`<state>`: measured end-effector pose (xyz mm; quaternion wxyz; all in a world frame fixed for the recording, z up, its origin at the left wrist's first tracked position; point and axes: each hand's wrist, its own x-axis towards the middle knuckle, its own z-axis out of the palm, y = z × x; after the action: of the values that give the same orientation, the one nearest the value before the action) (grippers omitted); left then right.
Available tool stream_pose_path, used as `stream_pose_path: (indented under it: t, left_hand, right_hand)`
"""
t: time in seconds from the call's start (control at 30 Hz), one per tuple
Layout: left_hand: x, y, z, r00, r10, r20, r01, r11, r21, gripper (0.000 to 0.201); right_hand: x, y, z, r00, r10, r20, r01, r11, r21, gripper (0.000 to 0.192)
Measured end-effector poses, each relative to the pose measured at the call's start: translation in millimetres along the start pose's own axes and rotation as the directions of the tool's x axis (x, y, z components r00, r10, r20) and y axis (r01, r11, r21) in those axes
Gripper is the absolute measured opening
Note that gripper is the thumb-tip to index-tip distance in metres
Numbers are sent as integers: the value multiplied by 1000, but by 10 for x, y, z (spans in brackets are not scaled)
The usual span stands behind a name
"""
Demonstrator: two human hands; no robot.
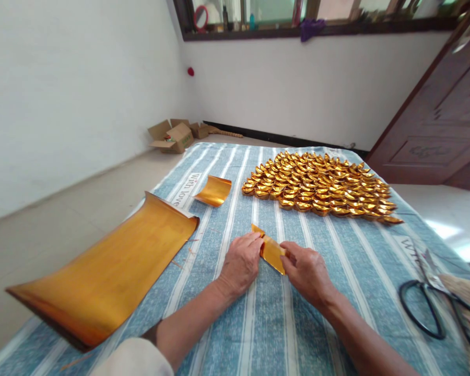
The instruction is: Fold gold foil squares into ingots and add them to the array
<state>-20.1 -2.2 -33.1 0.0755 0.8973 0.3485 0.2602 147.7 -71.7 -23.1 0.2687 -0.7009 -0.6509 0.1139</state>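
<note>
My left hand [241, 263] and my right hand [307, 271] both grip a small folded sheet of gold foil paper [272, 251], pressed down on the blue striped cloth [266, 324]. The paper lies between the two hands, its far corner sticking out past my left fingers. Beyond the hands sits a wide spread of several folded gold paper ingots [319, 185] in rows.
A large stack of gold foil sheets [109, 274] curls at the left edge of the cloth. A smaller curled gold sheet [214, 190] lies behind it. Black scissors [434, 297] rest at the right. Open cardboard boxes [174, 136] stand on the floor by the wall; a brown door [442, 120] is at right.
</note>
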Motion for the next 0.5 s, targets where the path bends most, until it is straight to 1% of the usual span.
stream_pose_path:
  t: [0.07, 0.13, 0.2, 0.23, 0.3, 0.37, 0.43, 0.47, 0.5]
  left_hand:
    - [24, 3, -13, 999, 11, 53, -11, 1000, 0, 25]
    - [51, 11, -36, 993, 15, 114, -16, 1000, 4, 26]
    - [79, 3, -62, 984, 23, 176, -24, 1000, 5, 27]
    - [94, -12, -73, 978, 35, 208, -35, 999, -3, 27]
    - [130, -63, -92, 962, 71, 262, -61, 997, -43, 30]
    - [178, -131, -106, 943, 121, 309, -92, 990, -107, 34]
    - [243, -192, -118, 921, 177, 346, -122, 977, -176, 36]
    - [281, -211, -124, 910, 208, 359, -137, 967, -213, 36]
    - [321, -220, -128, 898, 241, 368, -152, 955, -253, 37]
  right_hand:
    - [-10, -14, -5, 998, -33, 46, 27, 992, 122, 23]
    - [-19, -37, -27, 991, -94, 96, 70, 971, 228, 19]
    - [-22, -54, -60, 981, -151, 120, 111, 950, 293, 18]
    - [-19, -55, -78, 980, -164, 112, 122, 943, 309, 19]
    - [-4, -33, -112, 990, -134, 34, 118, 948, 297, 22]
    - [26, 19, -138, 991, -61, -122, 87, 972, 220, 23]
    - [62, 83, -147, 957, -31, -288, 70, 989, 128, 21]
    - [80, 114, -143, 938, -50, -343, 88, 991, 97, 20]
    - [96, 141, -131, 923, -85, -375, 125, 989, 83, 19]
